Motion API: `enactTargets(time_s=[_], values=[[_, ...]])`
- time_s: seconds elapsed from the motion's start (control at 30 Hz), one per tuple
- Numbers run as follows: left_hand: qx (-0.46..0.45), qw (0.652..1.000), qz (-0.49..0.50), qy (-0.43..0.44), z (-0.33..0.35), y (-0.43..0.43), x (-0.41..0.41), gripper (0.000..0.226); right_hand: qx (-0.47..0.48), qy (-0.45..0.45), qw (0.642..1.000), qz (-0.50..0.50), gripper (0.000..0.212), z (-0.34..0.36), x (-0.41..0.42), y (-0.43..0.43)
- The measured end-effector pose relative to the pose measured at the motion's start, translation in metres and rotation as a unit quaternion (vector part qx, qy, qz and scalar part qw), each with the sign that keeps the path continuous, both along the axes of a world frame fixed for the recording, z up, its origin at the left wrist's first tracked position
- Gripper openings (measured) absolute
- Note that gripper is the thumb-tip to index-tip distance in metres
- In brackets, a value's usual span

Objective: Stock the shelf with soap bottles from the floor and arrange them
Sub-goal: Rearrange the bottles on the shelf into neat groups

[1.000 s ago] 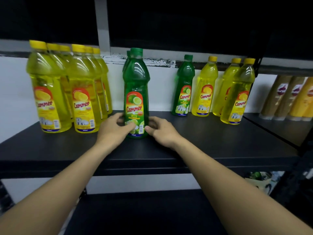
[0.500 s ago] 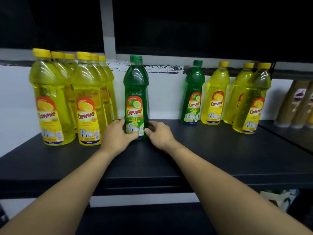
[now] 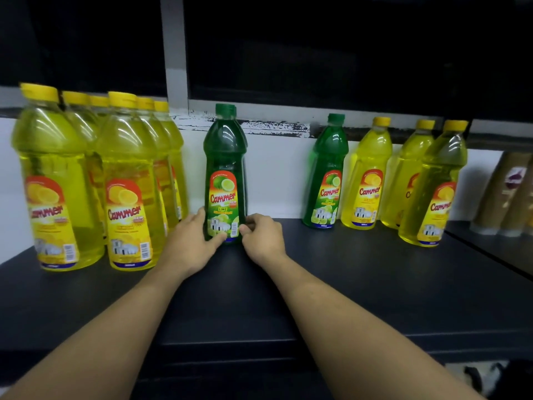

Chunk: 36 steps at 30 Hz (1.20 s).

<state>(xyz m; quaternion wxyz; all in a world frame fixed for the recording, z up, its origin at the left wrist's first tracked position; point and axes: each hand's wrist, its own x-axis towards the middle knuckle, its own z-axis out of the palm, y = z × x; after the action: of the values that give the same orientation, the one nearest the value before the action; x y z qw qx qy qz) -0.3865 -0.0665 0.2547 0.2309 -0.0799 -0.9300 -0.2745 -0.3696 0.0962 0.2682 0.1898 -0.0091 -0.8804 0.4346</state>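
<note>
The shelf [image 3: 375, 298] is a dark flat board running the full width of my view, with a white wall behind it. On its left stands the yellow group [image 3: 95, 180]: large yellow-capped bottles in two rows running back towards the wall, all upright, front labels facing me. On the right stands a row of smaller bottles: one green bottle [image 3: 324, 174] against the wall, then three yellow bottles [image 3: 366, 180] beside it, the rightmost set further forward than the others. All are upright. Brown packs [image 3: 507, 197] sit at the far right edge, blurred; I cannot read them.

The lime bottle [image 3: 226, 180] stands in the gap between the two groups, nearer the yellow group, near the back of the shelf. Its long axis is vertical, green cap up, base flat on the board, label marked LIME facing me squarely. A second green cap and shoulder show just behind it, almost fully hidden.

My left hand [image 3: 193, 243] is cupped against the lower left side of the lime bottle, thumb on the label's bottom corner. My right hand [image 3: 264, 238] presses its fingertips against the lower right side. Both hands grip the base of this one bottle between them.
</note>
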Motion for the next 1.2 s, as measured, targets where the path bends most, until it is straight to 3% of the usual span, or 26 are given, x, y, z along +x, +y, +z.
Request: enactTargets(time_s=[0.37,0.73,0.83,1.03,1.2], values=[[-0.015,1.000,0.015,0.010,-0.004,0.001,-0.004,0.079,-0.017,0.006,1.000,0.010,0.037,0.000,0.004,0.003],[0.022,0.988,0.007,0.155,0.011,0.019,0.044,0.050,-0.050,0.013,0.999,0.006,0.025,-0.002,0.026,0.038],[0.055,0.992,-0.065,0.089,0.011,0.039,0.064,0.048,-0.020,0.031,0.999,-0.037,0.021,-0.002,0.033,0.071],[-0.041,0.979,-0.172,-0.102,0.009,0.091,0.083,0.074,-0.054,0.068,0.987,-0.135,0.029,0.001,0.047,0.130],[-0.151,0.967,-0.162,-0.128,0.007,0.119,0.080,0.075,-0.054,0.069,0.983,-0.159,0.055,0.000,0.039,0.161]])
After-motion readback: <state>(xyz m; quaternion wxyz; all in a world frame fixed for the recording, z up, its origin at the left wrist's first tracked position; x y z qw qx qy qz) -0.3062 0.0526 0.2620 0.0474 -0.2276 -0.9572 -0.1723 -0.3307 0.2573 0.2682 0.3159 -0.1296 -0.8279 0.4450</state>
